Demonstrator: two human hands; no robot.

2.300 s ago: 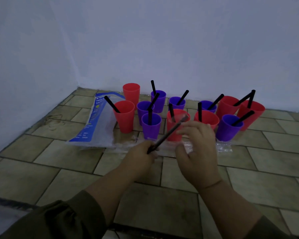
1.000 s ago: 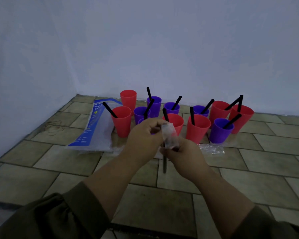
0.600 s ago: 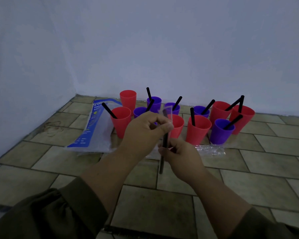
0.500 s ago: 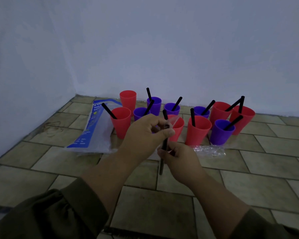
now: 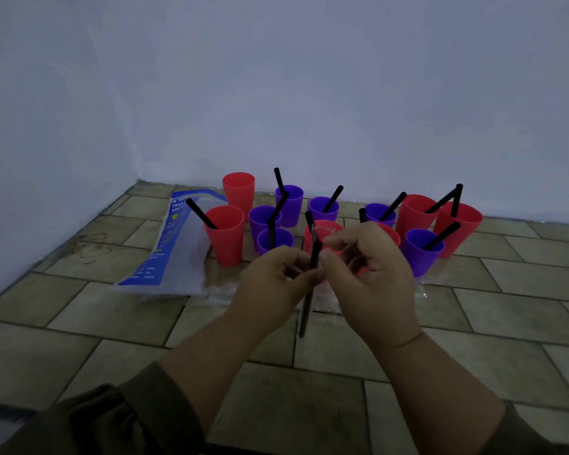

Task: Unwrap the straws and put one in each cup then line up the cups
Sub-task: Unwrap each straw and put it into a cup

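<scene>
A black straw (image 5: pixel 306 310) stands nearly upright between my hands, its lower half still in clear wrapper. My left hand (image 5: pixel 273 284) pinches the straw near the middle. My right hand (image 5: pixel 375 277) pinches the clear wrapper at the straw's top. Behind them, several red and purple cups cluster on the tiled floor, most with a black straw inside. The far red cup (image 5: pixel 239 193) at the back left holds no straw. A front red cup (image 5: pixel 225 234) carries a leaning straw.
A blue and clear plastic bag (image 5: pixel 168 251) lies flat left of the cups. Crumpled clear wrappers (image 5: pixel 326 303) lie on the tiles under my hands. A white wall runs behind the cups and along the left side.
The straw went from slanted to upright in my hands. My right hand rose from the straw's middle to the wrapper at its top, and my left hand dropped to hold the middle.
</scene>
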